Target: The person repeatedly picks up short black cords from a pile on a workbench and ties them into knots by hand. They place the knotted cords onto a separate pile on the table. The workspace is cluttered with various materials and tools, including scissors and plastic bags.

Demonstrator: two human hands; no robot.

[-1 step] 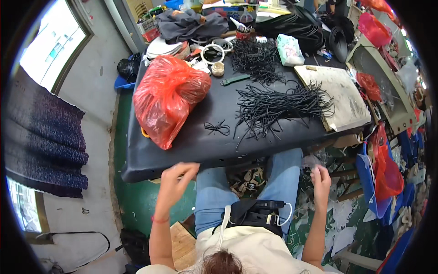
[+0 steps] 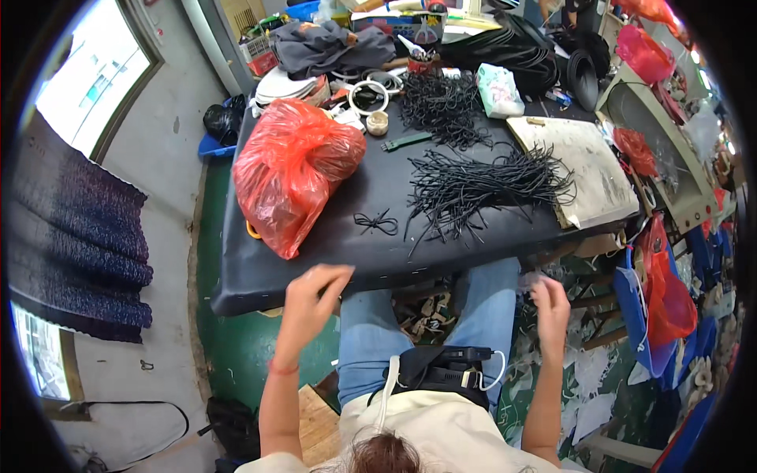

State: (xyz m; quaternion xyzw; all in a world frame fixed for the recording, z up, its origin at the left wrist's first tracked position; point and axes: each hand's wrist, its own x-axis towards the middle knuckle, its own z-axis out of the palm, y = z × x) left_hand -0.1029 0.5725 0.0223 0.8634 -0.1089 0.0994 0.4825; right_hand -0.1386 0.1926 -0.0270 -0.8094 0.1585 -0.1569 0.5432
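Note:
Over the near edge of the black padded table [image 2: 371,264], my left hand [image 2: 314,298] has its fingers stretched out and thumb apart, with nothing visible in it. Just beyond it lies a small tied bundle of black cord [image 2: 377,223]. To the right of my knees, my right hand [image 2: 550,309] is raised with its fingertips closed together. Something thin and see-through shows beside those fingertips; whether they grip it is unclear. A large heap of black cords [image 2: 485,185] lies across the table's right half, and a tangled pile of black cords [image 2: 441,106] sits behind it.
A full red plastic bag [image 2: 292,173] stands on the table's left. Behind are a green strap [image 2: 408,140], a small round tub [image 2: 377,123] and a white ring [image 2: 368,96]. A stained pale board [image 2: 579,169] lies right; a blue bin [image 2: 643,315] stands beside the table.
My left hand has shifted slightly right and farther over the table edge. My right hand has moved slightly left. The things on the table have stayed put.

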